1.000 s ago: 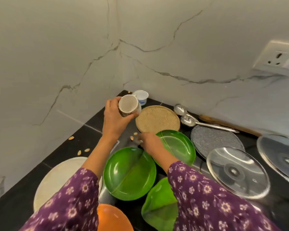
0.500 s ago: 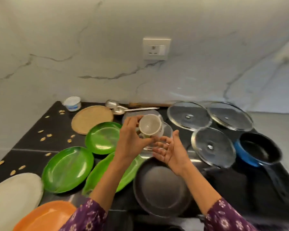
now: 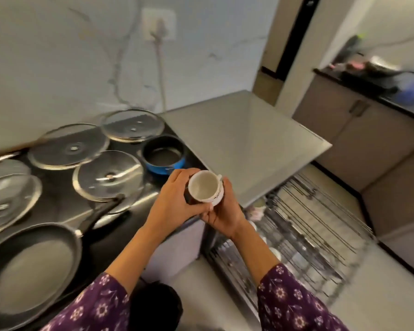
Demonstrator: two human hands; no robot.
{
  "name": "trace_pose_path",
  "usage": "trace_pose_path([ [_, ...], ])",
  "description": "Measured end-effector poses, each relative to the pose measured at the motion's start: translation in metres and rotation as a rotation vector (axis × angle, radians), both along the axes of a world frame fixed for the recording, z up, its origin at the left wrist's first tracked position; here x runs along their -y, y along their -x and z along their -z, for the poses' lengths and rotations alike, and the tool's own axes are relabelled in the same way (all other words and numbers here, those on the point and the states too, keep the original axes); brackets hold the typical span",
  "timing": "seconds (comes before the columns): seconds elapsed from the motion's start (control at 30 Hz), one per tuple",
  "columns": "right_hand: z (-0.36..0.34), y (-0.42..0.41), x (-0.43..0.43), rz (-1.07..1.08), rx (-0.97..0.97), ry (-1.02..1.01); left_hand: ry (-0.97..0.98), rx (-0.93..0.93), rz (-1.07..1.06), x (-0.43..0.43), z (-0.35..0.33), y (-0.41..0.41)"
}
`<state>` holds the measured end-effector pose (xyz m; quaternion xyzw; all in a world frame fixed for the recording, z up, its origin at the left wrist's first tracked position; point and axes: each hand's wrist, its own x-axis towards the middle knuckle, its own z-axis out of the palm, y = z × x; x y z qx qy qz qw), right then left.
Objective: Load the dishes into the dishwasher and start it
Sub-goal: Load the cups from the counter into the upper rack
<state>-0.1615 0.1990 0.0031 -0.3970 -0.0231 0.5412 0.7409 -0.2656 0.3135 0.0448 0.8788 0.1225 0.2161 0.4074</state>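
Purple flowered sleeves [image 3: 89, 306] cover both your forearms at the bottom edge. At the near left of the black bench [image 3: 58, 187] a dark frying pan [image 3: 31, 271] lies flat, its handle pointing toward the right end.

Over the right end of the bench you hold the cup [image 3: 206, 188] in both hands. Your left hand [image 3: 172, 199] grips its left side with curled fingers. Your right hand [image 3: 225, 211] cradles it from below and from the right, thumb against the base. The cup is white and tilted, and its mouth faces you.

Below and to the right of your hands the dishwasher rack [image 3: 308, 235] stands pulled out. It is blurred. Pale items sit in it, but they cannot be identified.

Four glass lids [image 3: 108, 175] lie flat across the middle and far part of the bench, some with overlapping rims. A blue pot [image 3: 163, 156] sits at the far right end, just beside the lids and just beyond your left hand.

The grey dishwasher top [image 3: 244, 144] adjoins the right end of the bench. On the marble wall behind is a socket [image 3: 159, 25] with a cord hanging from it.
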Motion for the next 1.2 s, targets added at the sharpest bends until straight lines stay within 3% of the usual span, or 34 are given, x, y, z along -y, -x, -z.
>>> trace_pose_path([
  [0.2, 0.036, -0.062, 0.141, 0.323, 0.045, 0.154, -0.173, -0.212, 0.274, 0.089, 0.04, -0.074],
  [0.33, 0.067, -0.099, 0.208, 0.561, 0.112, 0.397, -0.337, -0.268, 0.395, 0.117, 0.07, -0.121],
  [0.4, 0.089, -0.116, 0.23, 0.574, 0.268, 0.604, -0.402, -0.305, 0.446, 0.126, 0.084, -0.145],
  [0.53, 0.13, -0.15, 0.24, 0.455, 0.622, 0.947, -0.525, -0.273, 0.553, 0.134, 0.112, -0.191],
  [0.7, 0.18, -0.193, 0.228, 0.158, 1.013, 1.145, -0.654, -0.239, 0.616, 0.127, 0.137, -0.236],
  [0.83, 0.211, -0.219, 0.215, -0.046, 1.106, 1.158, -0.718, -0.325, 0.662, 0.111, 0.152, -0.25],
  [1.0, 0.24, -0.242, 0.197, -0.179, 1.138, 1.198, -0.589, -0.239, 0.617, 0.104, 0.161, -0.252],
  [1.2, 0.266, -0.251, 0.179, -0.279, 1.174, 1.156, -0.566, -0.207, 0.633, 0.102, 0.166, -0.256],
])
